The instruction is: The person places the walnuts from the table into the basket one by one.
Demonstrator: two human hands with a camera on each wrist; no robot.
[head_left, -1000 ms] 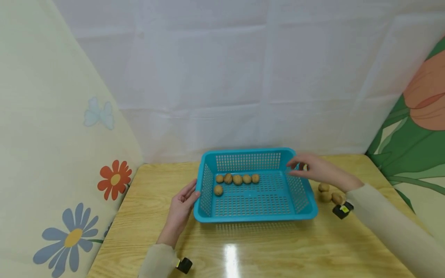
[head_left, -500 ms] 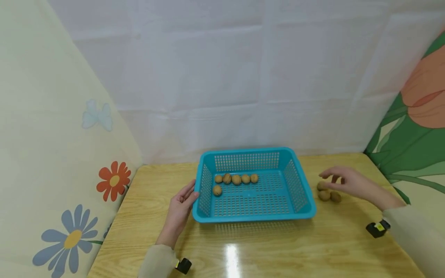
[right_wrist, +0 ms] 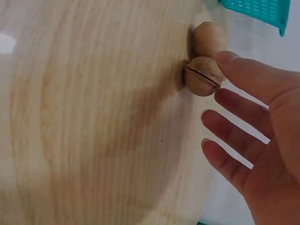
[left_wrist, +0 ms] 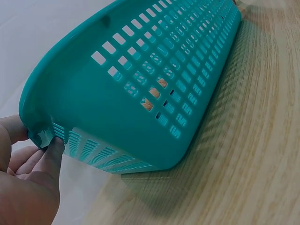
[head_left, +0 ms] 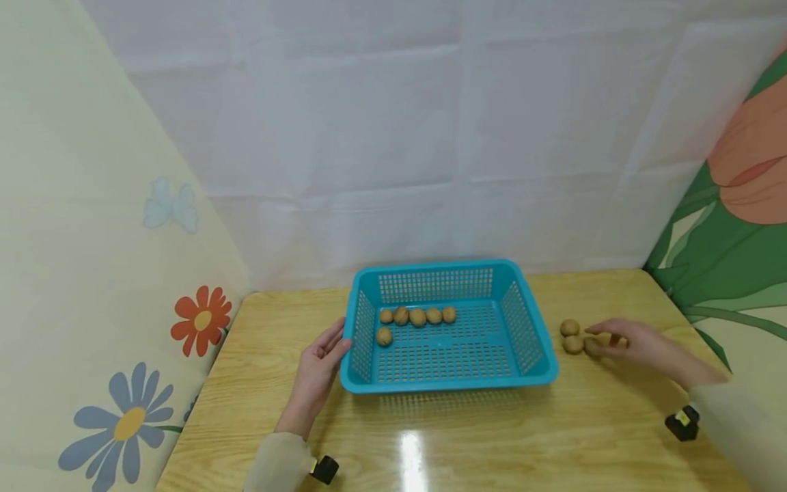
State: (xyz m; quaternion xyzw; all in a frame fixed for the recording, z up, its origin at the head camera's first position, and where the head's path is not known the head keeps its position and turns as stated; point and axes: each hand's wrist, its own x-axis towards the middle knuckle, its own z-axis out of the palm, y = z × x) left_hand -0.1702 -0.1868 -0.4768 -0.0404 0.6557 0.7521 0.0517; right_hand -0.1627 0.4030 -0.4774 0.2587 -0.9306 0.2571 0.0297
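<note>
A blue plastic basket (head_left: 449, 389) with perforated sides stands on the table. My left hand (head_left: 318, 369) grips its left rim, fingers and thumb (left_wrist: 51, 154) around the edge in the left wrist view. Inside, several walnuts (head_left: 418, 317) form a row near the back, and one walnut (head_left: 384, 336) sits in front of the row's left end. To the right of the basket, two walnuts (head_left: 572, 344) lie one behind the other. Beside them is a third walnut (right_wrist: 202, 77) with a dark seam. My right hand (head_left: 636, 345) reaches over it, thumb tip at its edge, fingers spread loosely.
The wooden table (head_left: 467, 444) runs up to a white cloth backdrop (head_left: 356, 137). Flower-printed panels (head_left: 123, 273) flank it on both sides. The basket's right wall stands between its inside and the loose walnuts.
My right hand has moved right, from over the basket's right rim to the loose walnuts, and now reaches the rightmost one. My left hand has stayed on the rim.
</note>
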